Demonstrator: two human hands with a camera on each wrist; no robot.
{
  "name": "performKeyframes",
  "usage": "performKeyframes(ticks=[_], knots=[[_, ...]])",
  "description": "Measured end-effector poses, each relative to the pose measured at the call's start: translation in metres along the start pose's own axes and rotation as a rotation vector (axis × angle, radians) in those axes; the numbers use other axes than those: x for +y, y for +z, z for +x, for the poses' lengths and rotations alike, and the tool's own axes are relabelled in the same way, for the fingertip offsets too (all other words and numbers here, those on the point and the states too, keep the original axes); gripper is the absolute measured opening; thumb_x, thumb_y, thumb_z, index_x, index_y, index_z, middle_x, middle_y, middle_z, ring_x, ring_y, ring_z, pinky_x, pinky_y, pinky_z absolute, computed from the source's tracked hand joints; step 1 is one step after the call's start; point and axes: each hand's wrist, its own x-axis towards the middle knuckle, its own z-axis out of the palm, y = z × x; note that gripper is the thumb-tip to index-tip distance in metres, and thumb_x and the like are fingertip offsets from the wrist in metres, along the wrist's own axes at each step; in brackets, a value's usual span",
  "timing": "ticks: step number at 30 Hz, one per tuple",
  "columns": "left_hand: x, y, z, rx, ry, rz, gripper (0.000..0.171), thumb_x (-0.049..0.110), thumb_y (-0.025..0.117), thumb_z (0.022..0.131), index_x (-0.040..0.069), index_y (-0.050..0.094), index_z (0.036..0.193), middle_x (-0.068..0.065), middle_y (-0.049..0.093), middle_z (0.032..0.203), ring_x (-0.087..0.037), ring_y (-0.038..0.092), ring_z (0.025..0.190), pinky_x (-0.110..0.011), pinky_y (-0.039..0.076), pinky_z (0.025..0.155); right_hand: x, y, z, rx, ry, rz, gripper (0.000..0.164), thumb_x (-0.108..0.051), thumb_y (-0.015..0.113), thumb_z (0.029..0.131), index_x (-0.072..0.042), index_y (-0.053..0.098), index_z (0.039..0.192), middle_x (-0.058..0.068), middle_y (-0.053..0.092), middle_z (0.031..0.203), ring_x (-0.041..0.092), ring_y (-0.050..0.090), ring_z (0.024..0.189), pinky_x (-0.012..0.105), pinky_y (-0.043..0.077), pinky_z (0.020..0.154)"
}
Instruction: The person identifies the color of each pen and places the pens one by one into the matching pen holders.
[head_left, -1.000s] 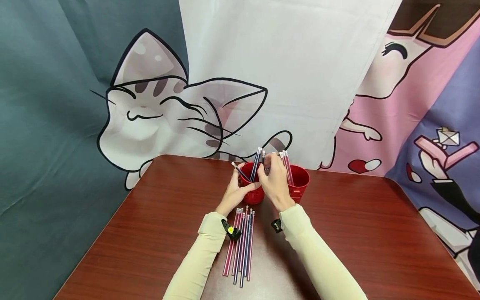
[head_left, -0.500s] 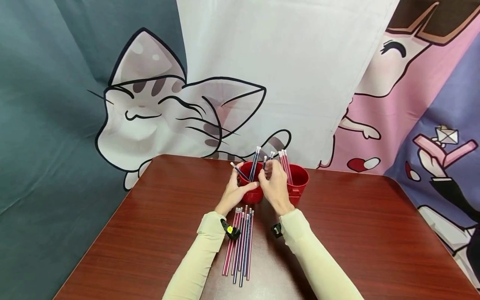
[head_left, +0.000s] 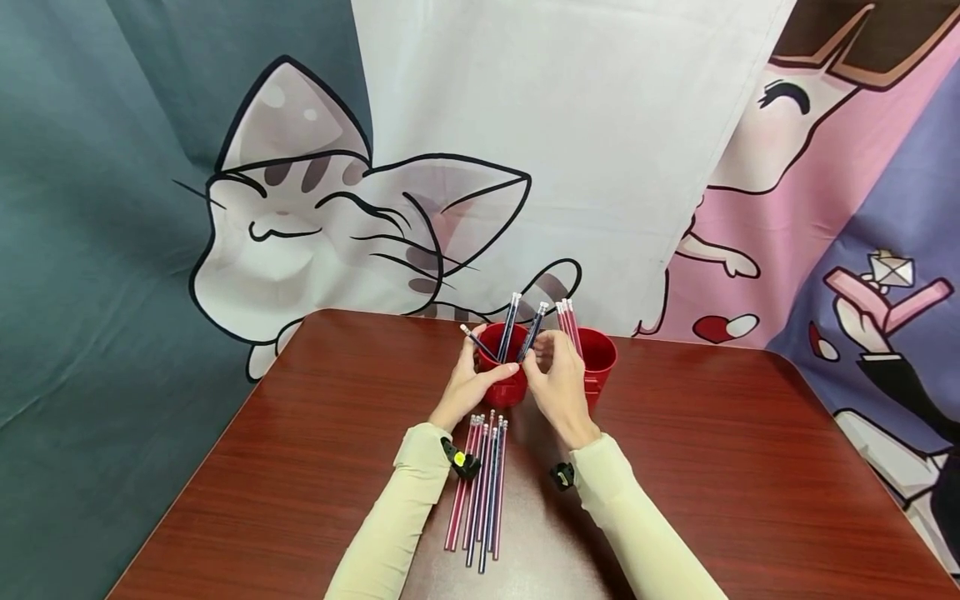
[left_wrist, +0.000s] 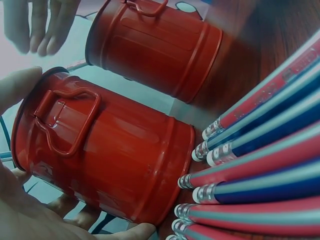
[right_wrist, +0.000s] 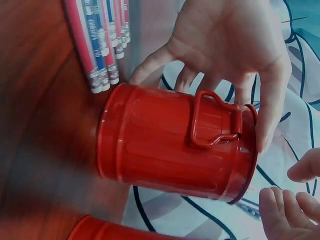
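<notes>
My left hand [head_left: 467, 387] holds the left red metal bucket [head_left: 504, 393], fingers curled round its side and thumb at the rim. In the left wrist view, a wire handle [left_wrist: 90, 122] hangs on this bucket's wall. Several dark blue pencils [head_left: 509, 329] with white erasers stand inside it, one leaning far left. Just right of the rim is my right hand [head_left: 561, 387], beside blue pencils [head_left: 536, 325] that lean right. In the right wrist view, the right hand's thumb and fingers [right_wrist: 280, 212] are apart with nothing between them.
A second red bucket [head_left: 604, 358] stands close on the right, with pink-red pencils [head_left: 573, 325] in it. Mixed red and blue pencils [head_left: 483, 492] lie in front, under the left wrist. Behind the brown table [head_left: 712, 467] hangs a cartoon-printed cloth [head_left: 600, 150].
My right hand has let go of the blue pencil at the left bucket and moved slightly down and right. The pencil now leans right with others. The left hand keeps its hold.
</notes>
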Motion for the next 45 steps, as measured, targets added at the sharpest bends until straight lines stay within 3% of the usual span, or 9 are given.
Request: performKeyframes(ticks=[8,16,20,24,28,32,38,41,45], knots=[[0.001,0.001,0.000,-0.003,0.019,0.004,0.080,0.042,0.073,0.073,0.035,0.028,0.139,0.005,0.041,0.134,-0.018,0.038,0.121,-0.048,0.039,0.096,0.020,-0.029,-0.008,0.107,-0.058,-0.031,0.024,-0.006,0.061,0.082,0.000,0.054,0.103,0.008,0.056,0.096,0.017,0.058,0.083,0.028,0.052,0.075],[-0.001,-0.001,-0.001,0.008,0.007,0.022,0.079,0.042,0.073,0.072,0.041,0.027,0.136,0.007,0.039,0.134,-0.017,0.036,0.123,-0.048,0.040,0.095,0.051,-0.057,-0.013,0.172,0.041,-0.120,0.039,-0.016,0.067,0.080,0.000,0.052,0.111,0.014,0.051,0.105,0.026,0.051,0.092,0.033,0.044,0.077],[-0.001,-0.001,-0.001,0.005,0.009,0.023,0.081,0.042,0.073,0.073,0.035,0.027,0.139,0.007,0.039,0.135,-0.017,0.035,0.123,-0.048,0.039,0.095,0.063,-0.069,-0.012,0.102,0.112,-0.152,0.059,-0.029,0.072,0.077,-0.001,0.046,0.122,0.016,0.046,0.117,0.028,0.042,0.105,0.039,0.037,0.085],[-0.001,0.000,-0.001,0.001,0.016,0.026,0.083,0.043,0.073,0.074,0.030,0.026,0.141,0.007,0.039,0.135,-0.017,0.035,0.123,-0.049,0.039,0.096,0.072,-0.078,-0.012,-0.015,0.231,-0.115,0.076,-0.039,0.072,0.076,-0.004,0.037,0.133,0.015,0.040,0.129,0.031,0.038,0.117,0.050,0.036,0.094],[-0.001,0.000,-0.001,-0.001,0.014,0.022,0.083,0.042,0.073,0.074,0.030,0.026,0.141,0.007,0.039,0.135,-0.018,0.035,0.124,-0.049,0.039,0.096,0.080,-0.084,-0.012,-0.112,0.345,0.003,0.082,-0.040,0.071,0.077,-0.010,0.028,0.140,0.014,0.036,0.136,0.031,0.035,0.125,0.053,0.034,0.098],[0.000,0.000,-0.001,0.007,0.008,0.018,0.083,0.041,0.073,0.074,0.030,0.026,0.141,0.006,0.039,0.135,-0.019,0.036,0.123,-0.050,0.038,0.096,0.075,-0.084,-0.012,-0.189,0.395,0.137,0.082,-0.034,0.069,0.081,-0.012,0.020,0.143,0.019,0.033,0.139,0.036,0.033,0.127,0.056,0.030,0.100],[0.019,-0.003,-0.008,-0.020,-0.010,0.010,0.080,0.030,0.073,0.077,0.027,0.026,0.141,-0.004,0.038,0.139,-0.024,0.037,0.123,-0.049,0.035,0.099,0.052,-0.079,-0.011,-0.207,0.413,0.262,0.077,-0.021,0.066,0.084,-0.007,0.018,0.142,0.024,0.030,0.139,0.041,0.032,0.125,0.054,0.029,0.102],[0.033,-0.003,-0.014,-0.038,0.004,0.015,0.077,0.023,0.070,0.080,0.022,0.024,0.142,-0.012,0.036,0.140,-0.030,0.037,0.123,-0.050,0.033,0.100,0.053,-0.078,-0.011,-0.196,0.406,0.263,0.077,-0.021,0.067,0.083,-0.007,0.020,0.142,0.022,0.031,0.139,0.041,0.033,0.124,0.054,0.031,0.101],[0.037,-0.002,-0.016,-0.045,-0.003,0.028,0.076,0.023,0.069,0.081,0.023,0.024,0.142,-0.013,0.035,0.141,-0.029,0.036,0.124,-0.049,0.034,0.100,0.068,-0.077,-0.011,-0.191,0.422,0.245,0.077,-0.026,0.068,0.082,-0.013,0.022,0.142,0.017,0.031,0.140,0.038,0.031,0.126,0.056,0.030,0.100]])
